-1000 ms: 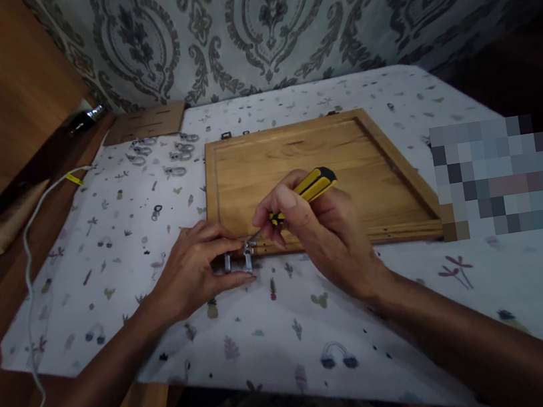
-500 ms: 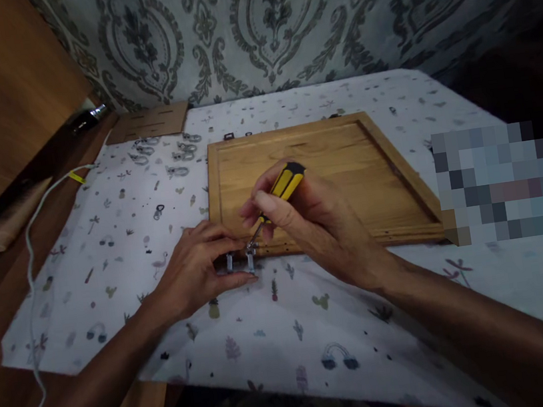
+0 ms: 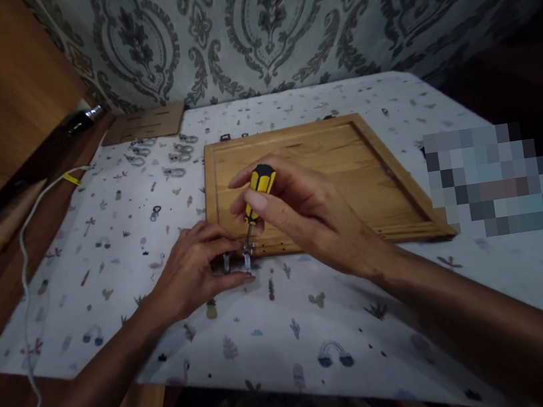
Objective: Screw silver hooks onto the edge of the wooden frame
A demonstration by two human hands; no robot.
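My right hand [image 3: 303, 216] grips a screwdriver [image 3: 261, 184] with a yellow and black handle, its fingers closed around it. The shaft slants down to a small shiny metal bracket [image 3: 247, 259] at the near edge of a framed wooden panel [image 3: 296, 166]. My left hand [image 3: 192, 268] pinches this bracket, thumb below and fingers above, against the panel's near left corner. A second metal upright of the bracket shows close to the fingers. Whether the tip sits in a screw is too small to make out. Several holes dot the panel's near rail.
Several grey metal fittings [image 3: 175, 172] lie on the patterned tablecloth [image 3: 256, 381] at the back left, before a brown board [image 3: 144, 124]. A single small fitting [image 3: 155, 212] lies nearer. A white cord [image 3: 26, 265] runs down the left edge. A patterned wall [image 3: 207, 30] stands behind.
The screwdriver has turned more upright, and my right hand has shifted slightly left. My left hand still holds the bracket. The whole view has moved slightly.
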